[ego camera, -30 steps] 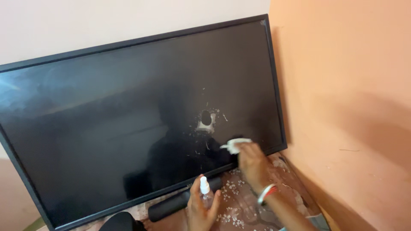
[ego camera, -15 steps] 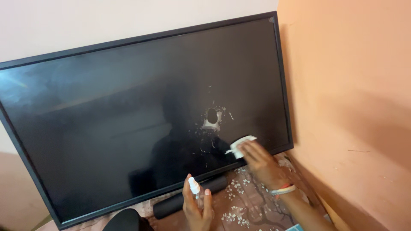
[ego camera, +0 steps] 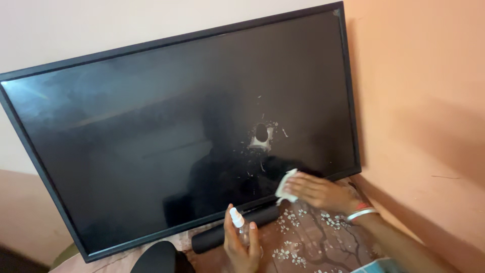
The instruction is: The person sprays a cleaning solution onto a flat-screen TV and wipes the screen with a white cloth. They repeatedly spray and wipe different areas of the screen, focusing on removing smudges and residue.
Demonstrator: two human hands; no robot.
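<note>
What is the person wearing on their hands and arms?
Both hands are bare, with no gloves. The right hand has bangles at the wrist, white with a red one, and no sleeve shows on that forearm. The left hand shows no rings; its wrist is out of view.

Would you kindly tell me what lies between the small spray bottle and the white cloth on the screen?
In the head view, the end of a black cylindrical bar lies between the spray bottle and the white cloth, along the television's lower frame.

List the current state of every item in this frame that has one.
Black flat-screen television: off, leaning against wall, droplets spattered on screen.
White folded cloth: pressed against screen by right hand.
Small clear spray bottle with white nozzle: upright, gripped in left hand.
Black cylindrical bar: lying below television.
</note>
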